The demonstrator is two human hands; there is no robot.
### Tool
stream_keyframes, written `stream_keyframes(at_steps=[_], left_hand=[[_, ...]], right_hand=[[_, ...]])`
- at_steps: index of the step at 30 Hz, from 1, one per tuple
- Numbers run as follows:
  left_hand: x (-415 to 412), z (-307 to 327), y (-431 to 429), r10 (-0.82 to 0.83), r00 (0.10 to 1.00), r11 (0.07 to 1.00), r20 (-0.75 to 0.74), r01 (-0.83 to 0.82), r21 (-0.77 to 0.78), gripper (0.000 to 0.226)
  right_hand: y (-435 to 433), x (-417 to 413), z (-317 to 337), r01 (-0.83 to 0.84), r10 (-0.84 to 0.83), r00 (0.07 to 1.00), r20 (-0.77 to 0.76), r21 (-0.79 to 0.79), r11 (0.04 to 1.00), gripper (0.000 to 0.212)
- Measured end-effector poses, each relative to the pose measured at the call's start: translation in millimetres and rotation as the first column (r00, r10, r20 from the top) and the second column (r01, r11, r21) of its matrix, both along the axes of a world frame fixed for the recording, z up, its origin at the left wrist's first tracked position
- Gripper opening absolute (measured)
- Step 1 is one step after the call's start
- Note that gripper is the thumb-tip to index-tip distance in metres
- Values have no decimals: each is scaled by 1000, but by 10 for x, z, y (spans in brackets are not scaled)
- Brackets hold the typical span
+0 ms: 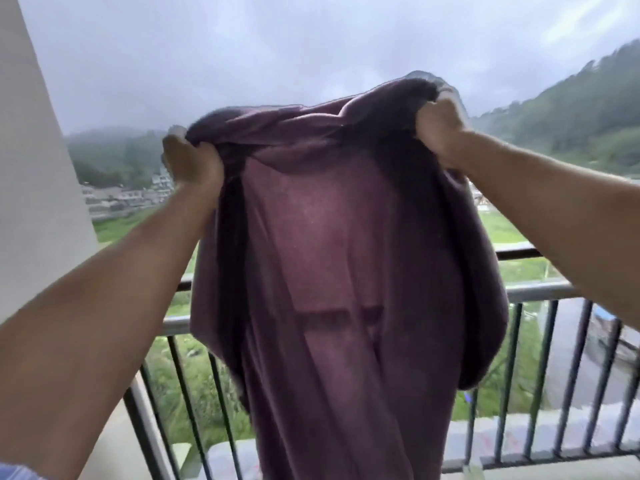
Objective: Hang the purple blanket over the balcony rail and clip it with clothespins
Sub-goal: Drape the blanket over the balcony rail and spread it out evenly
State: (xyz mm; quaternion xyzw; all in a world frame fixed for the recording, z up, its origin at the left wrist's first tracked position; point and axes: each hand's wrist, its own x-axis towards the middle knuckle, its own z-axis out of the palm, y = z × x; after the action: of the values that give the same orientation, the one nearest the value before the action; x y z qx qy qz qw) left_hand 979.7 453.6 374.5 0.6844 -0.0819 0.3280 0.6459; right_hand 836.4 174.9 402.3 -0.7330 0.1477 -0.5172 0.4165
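Head view, purple blanket (346,237) bunched in both hands' fingers (204,157)

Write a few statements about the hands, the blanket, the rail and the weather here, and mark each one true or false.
1. The left hand and the right hand both grip the purple blanket near its top. True.
2. The blanket lies draped over the balcony rail. False: it is held up and hangs in front of the rail.
3. The blanket hides part of the rail. True.
4. The sky is clear and blue. False: it is grey and cloudy.
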Motion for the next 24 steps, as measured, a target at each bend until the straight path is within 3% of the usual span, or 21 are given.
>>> stream_keyframes(at_steps=[3,5,7,9,11,13,15,18,22,24], left_hand=[[122,-171,-381,-71,996,969,49,57,241,45],[272,-529,-613,-145,989,879,-35,145,453,47],[435,-977,-780,-114,982,728,-151,186,660,64],[489,-1297,-873,-65,976,515,-207,211,831,83],[504,-1461,-920,-42,948,273,-316,315,909,75],[390,-1462,-955,-55,892,151,-448,451,880,65],[148,-1446,-947,-122,891,130,-437,451,883,61],[-371,-1596,-808,-349,888,202,-300,384,901,56],[-803,-1821,-606,-405,909,78,102,-77,994,66],[-740,-1819,-595,-425,898,73,115,-92,993,63]], right_hand=[[-310,386,-49,1,-26,986,-165,-150,989,38],[-520,657,-316,-68,3,945,-327,-189,980,45],[-673,834,-683,-148,-32,857,-515,-305,941,44],[-734,903,-1040,-248,-32,770,-638,-344,906,38],[-816,1009,-1356,-321,-33,659,-751,-321,891,35],[-827,1078,-1584,-361,-80,504,-860,-294,885,34],[-790,1108,-1699,-407,-155,365,-918,-307,860,34],[-735,1124,-1719,-442,-237,264,-935,-336,832,36],[-689,1072,-1762,-524,-250,85,-965,-257,812,56],[-624,897,-1783,-511,-203,75,-976,-213,833,59]])
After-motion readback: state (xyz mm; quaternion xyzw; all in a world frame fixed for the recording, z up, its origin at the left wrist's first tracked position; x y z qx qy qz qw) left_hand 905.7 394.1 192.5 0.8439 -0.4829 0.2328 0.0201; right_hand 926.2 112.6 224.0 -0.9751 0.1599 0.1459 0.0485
